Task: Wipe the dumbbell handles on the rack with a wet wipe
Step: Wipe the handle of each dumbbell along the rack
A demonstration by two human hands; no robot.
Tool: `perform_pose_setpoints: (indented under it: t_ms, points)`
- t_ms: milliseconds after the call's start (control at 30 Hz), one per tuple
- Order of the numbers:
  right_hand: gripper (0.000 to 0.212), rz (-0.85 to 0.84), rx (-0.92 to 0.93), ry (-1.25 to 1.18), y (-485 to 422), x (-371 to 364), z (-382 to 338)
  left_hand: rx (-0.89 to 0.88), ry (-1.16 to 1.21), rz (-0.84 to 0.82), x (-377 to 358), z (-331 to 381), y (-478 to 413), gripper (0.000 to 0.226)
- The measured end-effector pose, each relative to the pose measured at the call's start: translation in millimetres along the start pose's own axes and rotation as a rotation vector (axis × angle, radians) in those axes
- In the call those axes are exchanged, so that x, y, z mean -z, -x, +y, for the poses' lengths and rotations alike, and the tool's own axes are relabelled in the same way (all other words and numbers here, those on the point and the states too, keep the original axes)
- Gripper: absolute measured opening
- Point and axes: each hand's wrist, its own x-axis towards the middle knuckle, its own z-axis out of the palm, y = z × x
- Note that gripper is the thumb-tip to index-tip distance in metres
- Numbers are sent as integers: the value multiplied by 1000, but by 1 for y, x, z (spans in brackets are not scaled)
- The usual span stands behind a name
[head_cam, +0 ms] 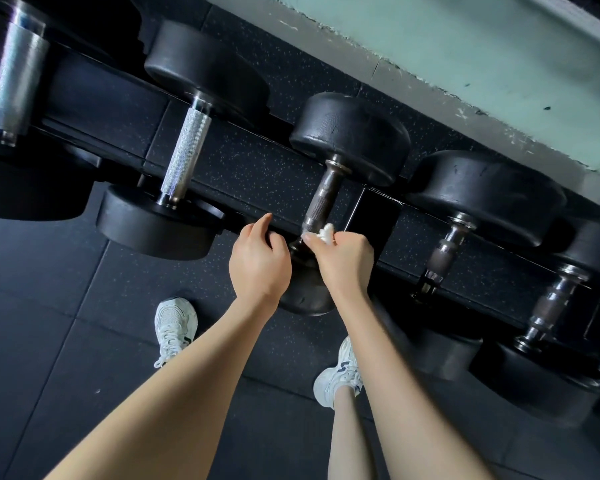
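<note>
R hand (343, 258) pinches a bunched white wet wipe (326, 233) between thumb and fingertips, pressing it onto the near end of the dark knurled handle (321, 199) of the middle dumbbell (350, 133). The wipe sits right at the fingertips, touching the handle just where it meets the near head.

L hand (258, 261) is just beside the R hand, fingers curled over that dumbbell's near head, thumb stretched out toward the front rail (how hard it grips, can't tell).

The rack (101, 109) is the holder here: dumbbells lie across its rails side by side, handles bridging the gap, heads w/ black rubber. Out past the L hand lies a silver-handled dumbbell (186, 157), then a bigger chrome-handled dumbbell (14, 84) at the frame edge. Out past the R hand lies a worn dumbbell (444, 258), then a smaller dumbbell (551, 303), its handle dull in the middle.

Below the wrists, two white sneakers (175, 327) stand on black speckled rubber flooring (49, 306). Beyond the hands, behind the rack, runs a pale green wall (465, 46) w/ chipped paint along its base.
</note>
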Motion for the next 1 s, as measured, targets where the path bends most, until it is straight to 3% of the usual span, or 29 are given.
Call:
perform_pose_setpoints:
  t_ms: [167,267,333,433,533,600,667,733,800,867,933,1000]
  points:
    - [44,46,-77,-238,8,9,9,9,28,-41,4,-2,-2,39]
    - [30,85,8,-161,6,14,3,-127,75,112,15,2,3,28]
    - [18,-5,53,-322,7,20,-3,-124,186,133,27,13,4,22]
    - [26,-226,-13,-680,7,28,-12,-35,344,-143,42,30,-8,16]
    - [4,-323,23,-648,6,32,-18,-36,339,-412,46,39,-24,42]
    - [7,-291,39,-567,2,28,-14,-74,290,-424,43,42,-31,28]
    - [17,-237,89,-415,-2,23,-7,-87,285,-356,41,44,-39,10]
    - [24,-125,104,-221,-2,19,1,-85,267,-269,40,44,-47,7]
    - [26,50,92,-90,1,19,10,-177,67,-138,39,45,-54,7]
    - [21,151,89,-61,6,16,19,-298,-156,38,38,49,-54,10]
    - [19,152,48,-98,8,8,27,-363,-174,196,39,54,-52,8]
    - [19,119,-14,-158,8,-4,34,-353,-142,212,33,53,-52,7]
